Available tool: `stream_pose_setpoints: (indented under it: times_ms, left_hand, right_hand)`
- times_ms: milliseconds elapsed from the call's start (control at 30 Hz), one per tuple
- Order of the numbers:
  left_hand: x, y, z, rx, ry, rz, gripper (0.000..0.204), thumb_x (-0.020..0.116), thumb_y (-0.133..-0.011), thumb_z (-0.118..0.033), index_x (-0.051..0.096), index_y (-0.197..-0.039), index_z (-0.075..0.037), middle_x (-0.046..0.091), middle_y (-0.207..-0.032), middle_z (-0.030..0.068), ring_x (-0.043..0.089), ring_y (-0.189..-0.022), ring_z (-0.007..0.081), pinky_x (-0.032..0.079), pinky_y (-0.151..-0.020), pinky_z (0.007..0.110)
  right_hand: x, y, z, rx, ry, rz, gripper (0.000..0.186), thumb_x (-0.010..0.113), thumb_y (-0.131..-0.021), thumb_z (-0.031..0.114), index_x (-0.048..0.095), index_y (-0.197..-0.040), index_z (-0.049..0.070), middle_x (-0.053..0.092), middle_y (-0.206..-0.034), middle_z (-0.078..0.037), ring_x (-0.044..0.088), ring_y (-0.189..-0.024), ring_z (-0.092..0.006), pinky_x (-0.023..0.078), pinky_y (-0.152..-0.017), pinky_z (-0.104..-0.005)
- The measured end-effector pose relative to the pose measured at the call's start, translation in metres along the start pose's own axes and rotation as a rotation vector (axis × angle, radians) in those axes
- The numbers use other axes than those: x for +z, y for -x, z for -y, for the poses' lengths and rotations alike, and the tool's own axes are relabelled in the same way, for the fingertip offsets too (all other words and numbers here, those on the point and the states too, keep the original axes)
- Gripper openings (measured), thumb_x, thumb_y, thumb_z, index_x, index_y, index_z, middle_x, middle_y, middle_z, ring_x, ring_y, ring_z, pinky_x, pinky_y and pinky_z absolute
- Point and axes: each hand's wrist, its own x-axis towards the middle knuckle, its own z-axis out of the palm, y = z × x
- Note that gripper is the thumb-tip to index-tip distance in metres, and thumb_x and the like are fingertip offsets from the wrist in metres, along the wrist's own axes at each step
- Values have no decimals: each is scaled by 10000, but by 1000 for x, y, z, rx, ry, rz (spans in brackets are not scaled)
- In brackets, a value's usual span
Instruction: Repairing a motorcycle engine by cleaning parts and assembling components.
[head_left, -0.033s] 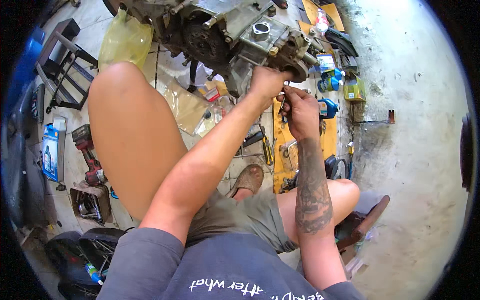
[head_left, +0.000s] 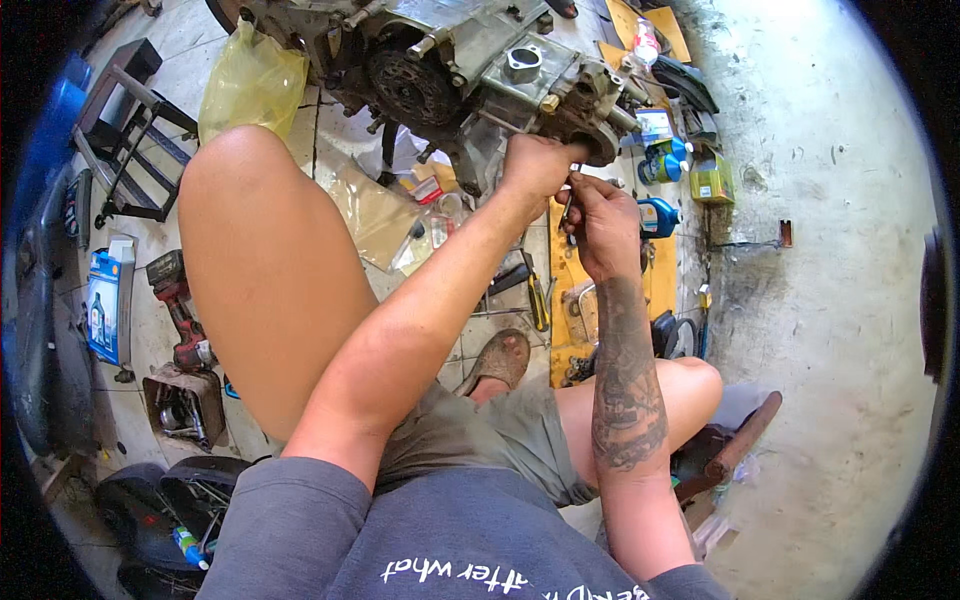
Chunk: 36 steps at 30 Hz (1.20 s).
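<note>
A grimy motorcycle engine (head_left: 470, 70) stands on the tiled floor in front of me. My left hand (head_left: 535, 165) is closed at the engine's near right corner, its fingertips pinching a small metal piece (head_left: 574, 168). Just beside it, touching, my right hand (head_left: 603, 225) grips a thin dark tool (head_left: 567, 208) that points up toward that piece. What the tool's tip meets is hidden by the fingers. My bare left knee (head_left: 250, 200) rises at the left, and my sandalled foot (head_left: 500, 360) rests below the hands.
A yellow plastic bag (head_left: 250, 85) and a black metal stand (head_left: 130, 130) lie to the left. A red power drill (head_left: 180, 310) and a blue box (head_left: 105, 300) sit further down. Blue bottles (head_left: 660, 215), yellow cardboard (head_left: 570, 300) and a yellow-handled screwdriver (head_left: 537, 300) lie by the concrete wall (head_left: 820, 250).
</note>
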Motion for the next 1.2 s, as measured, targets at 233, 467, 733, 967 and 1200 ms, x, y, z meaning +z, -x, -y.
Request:
stream_pose_setpoints:
  times_ms: [233, 467, 733, 967, 1200]
  left_hand:
    - [-3, 12, -18, -155, -96, 93, 168, 690, -863, -135, 670, -802, 20, 614, -667, 63, 498, -474, 111, 382, -388, 271]
    - [-8, 9, -27, -162, -198, 61, 139, 679, -809, -103, 681, -783, 34, 629, -671, 75, 519, -502, 133, 417, -427, 303]
    - [4, -10, -39, -398, -270, 79, 77, 670, -803, -41, 690, -850, 16, 651, -716, 90, 576, -562, 162, 436, -465, 303]
    - [20, 8, -61, -303, -505, -10, 197, 686, -824, -47, 680, -994, 51, 689, -957, 138, 653, -804, 222, 527, -695, 370]
    - [7, 4, -58, -476, -554, 156, 241, 519, -969, -190, 629, -1069, 0, 581, -762, -19, 424, -585, 68, 358, -551, 218]
  right_hand:
    - [2, -1, -12, -37, -234, -48, 160, 598, -933, 143, 635, -986, -3, 635, -802, -13, 454, -578, -50, 387, -531, -197]
    - [6, -14, -36, 24, -621, 168, 150, 545, -978, 188, 617, -1054, 81, 619, -848, 9, 498, -639, -56, 412, -592, -200]
    - [-11, -14, -24, 151, -488, 169, 116, 644, -914, 171, 629, -995, 89, 650, -872, -6, 606, -766, -122, 486, -708, -272]
    - [13, -19, -34, 163, -847, 36, 91, 697, -852, 63, 615, -856, 24, 650, -776, -65, 620, -648, -167, 528, -640, -304]
    - [9, -11, -36, 84, -791, 134, 168, 563, -965, 141, 632, -1002, -7, 661, -847, -46, 620, -751, -132, 506, -700, -266]
